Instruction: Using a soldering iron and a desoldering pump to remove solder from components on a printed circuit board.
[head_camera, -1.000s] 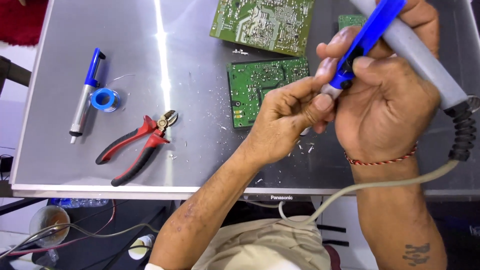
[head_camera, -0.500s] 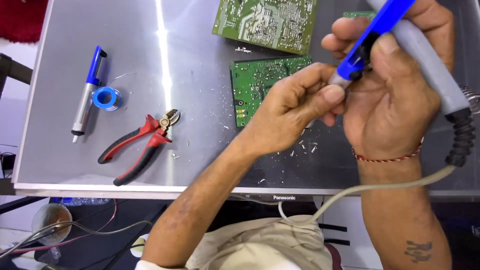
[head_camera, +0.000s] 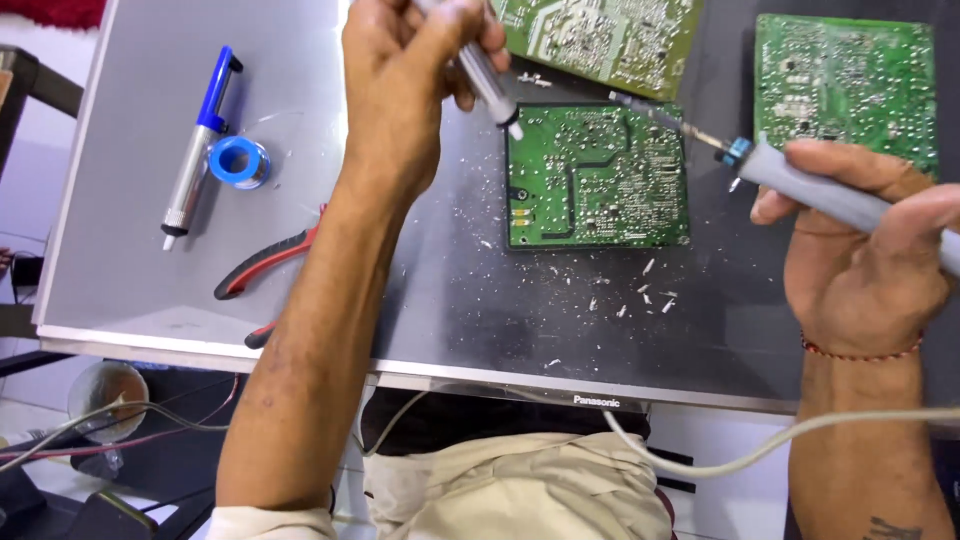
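The square green circuit board (head_camera: 596, 175) is lying solder-side up on a grey metal sheet (head_camera: 130, 290), whose near edge is running just past the person's lap; toward that edge from the board the sheet is sitting open, sprinkled only with pale solder flecks (head_camera: 640, 292). The left hand (head_camera: 405, 75) is hovering just off the board's left far corner, fingers clenched around a silver desoldering pump (head_camera: 487, 80) whose white tip is pointing down at that corner, just short of touching as far as I can tell. The right hand (head_camera: 865, 235) is waiting off the board's right side, fingers wrapped tight around the grey handle of a soldering iron (head_camera: 800, 180), its dark tip reaching in over the board's far right corner. Beyond the board, two more green boards are lying, one (head_camera: 600, 35) straight past it and one (head_camera: 845, 85) out to its right. Well left of the board, a second pump with a blue plunger (head_camera: 200, 140) is resting beside a blue spool of solder (head_camera: 240, 162), and red-handled pliers (head_camera: 265, 262) are peeking out from under the left forearm.
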